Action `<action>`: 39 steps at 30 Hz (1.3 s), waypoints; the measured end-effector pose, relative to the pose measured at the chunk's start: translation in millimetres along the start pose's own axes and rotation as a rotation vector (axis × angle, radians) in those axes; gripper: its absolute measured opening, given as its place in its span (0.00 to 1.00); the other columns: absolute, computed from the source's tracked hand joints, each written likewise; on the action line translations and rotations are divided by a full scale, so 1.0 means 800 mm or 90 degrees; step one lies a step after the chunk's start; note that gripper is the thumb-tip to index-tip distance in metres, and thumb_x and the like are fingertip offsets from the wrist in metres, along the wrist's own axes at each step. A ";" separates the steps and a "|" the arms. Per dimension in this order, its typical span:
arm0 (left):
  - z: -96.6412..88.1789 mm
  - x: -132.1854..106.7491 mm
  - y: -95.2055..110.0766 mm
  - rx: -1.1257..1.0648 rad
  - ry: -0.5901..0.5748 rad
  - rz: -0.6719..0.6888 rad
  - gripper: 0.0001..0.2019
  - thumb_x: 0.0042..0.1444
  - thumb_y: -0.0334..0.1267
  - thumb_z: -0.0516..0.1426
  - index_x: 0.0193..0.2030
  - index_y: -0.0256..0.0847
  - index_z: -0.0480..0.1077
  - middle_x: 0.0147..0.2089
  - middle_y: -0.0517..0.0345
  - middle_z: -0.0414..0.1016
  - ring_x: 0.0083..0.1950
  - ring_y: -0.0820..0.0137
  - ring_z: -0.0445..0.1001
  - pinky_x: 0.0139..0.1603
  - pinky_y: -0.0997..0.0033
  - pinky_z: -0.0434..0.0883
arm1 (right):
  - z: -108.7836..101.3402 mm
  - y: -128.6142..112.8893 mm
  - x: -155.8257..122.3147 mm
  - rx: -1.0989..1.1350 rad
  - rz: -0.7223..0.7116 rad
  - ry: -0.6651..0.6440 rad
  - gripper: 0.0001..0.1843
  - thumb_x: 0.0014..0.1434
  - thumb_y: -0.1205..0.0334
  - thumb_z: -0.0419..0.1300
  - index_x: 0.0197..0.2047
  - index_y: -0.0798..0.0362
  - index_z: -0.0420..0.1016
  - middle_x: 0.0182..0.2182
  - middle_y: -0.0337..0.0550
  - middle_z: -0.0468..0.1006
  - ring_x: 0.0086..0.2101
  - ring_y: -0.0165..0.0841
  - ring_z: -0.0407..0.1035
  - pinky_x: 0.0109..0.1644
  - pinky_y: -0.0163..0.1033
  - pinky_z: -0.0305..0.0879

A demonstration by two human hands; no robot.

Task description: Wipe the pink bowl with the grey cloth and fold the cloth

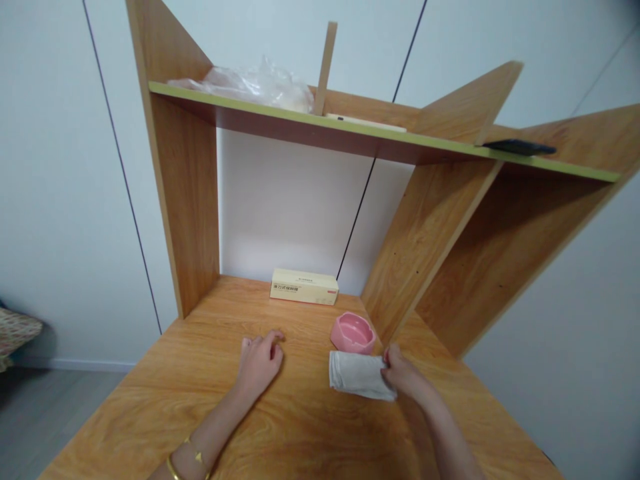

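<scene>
A folded light grey cloth [359, 375] lies on the wooden desk [300, 427], right of the middle. My right hand [399, 371] grips its right end between thumb and fingers. Just behind the cloth stands a pink ashtray-like bowl [353, 333] with an angular rim. My left hand [261, 359] rests over the desk to the left, apart from the cloth, holding nothing. Its fingers are loosely curled, with the index finger stretched out.
A long cream box [304, 287] with printed lettering sits at the back of the desk. Upright wooden panels [430, 247] hold up a shelf [300, 120]. On it are a clear plastic bag [255, 87], a pale flat item [367, 123] and a dark flat object [520, 146].
</scene>
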State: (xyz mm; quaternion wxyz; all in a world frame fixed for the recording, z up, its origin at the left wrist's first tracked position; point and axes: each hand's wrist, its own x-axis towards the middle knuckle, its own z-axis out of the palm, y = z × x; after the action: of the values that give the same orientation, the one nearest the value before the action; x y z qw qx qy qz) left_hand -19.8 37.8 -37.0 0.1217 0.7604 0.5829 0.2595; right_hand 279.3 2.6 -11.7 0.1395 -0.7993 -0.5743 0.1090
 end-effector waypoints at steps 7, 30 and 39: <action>0.001 0.001 -0.001 -0.032 0.037 0.012 0.12 0.52 0.31 0.47 0.41 0.43 0.69 0.41 0.57 0.75 0.44 0.62 0.70 0.46 0.59 0.58 | 0.016 -0.076 -0.004 -0.038 -0.116 0.107 0.09 0.51 0.72 0.48 0.36 0.55 0.64 0.37 0.53 0.71 0.41 0.40 0.65 0.44 0.43 0.58; 0.023 -0.002 -0.009 -0.171 -0.087 0.130 0.22 0.60 0.40 0.43 0.59 0.37 0.58 0.62 0.50 0.56 0.63 0.67 0.54 0.62 0.61 0.53 | 0.153 -0.168 -0.034 0.235 -0.490 -0.032 0.28 0.58 0.69 0.41 0.62 0.57 0.49 0.58 0.50 0.59 0.59 0.36 0.48 0.62 0.50 0.48; 0.027 -0.002 -0.008 -0.130 -0.107 0.137 0.26 0.61 0.49 0.39 0.60 0.37 0.57 0.63 0.49 0.54 0.63 0.66 0.52 0.63 0.61 0.51 | 0.175 -0.166 -0.019 0.206 -0.475 -0.006 0.27 0.58 0.65 0.44 0.60 0.58 0.55 0.58 0.53 0.59 0.57 0.40 0.53 0.60 0.51 0.51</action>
State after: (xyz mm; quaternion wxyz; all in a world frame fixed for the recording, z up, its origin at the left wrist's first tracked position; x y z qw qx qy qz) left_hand -13.7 40.7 -58.1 0.2177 0.8213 0.4563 0.2642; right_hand 109.7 41.7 -96.1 0.2909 -0.5031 -0.8010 0.1436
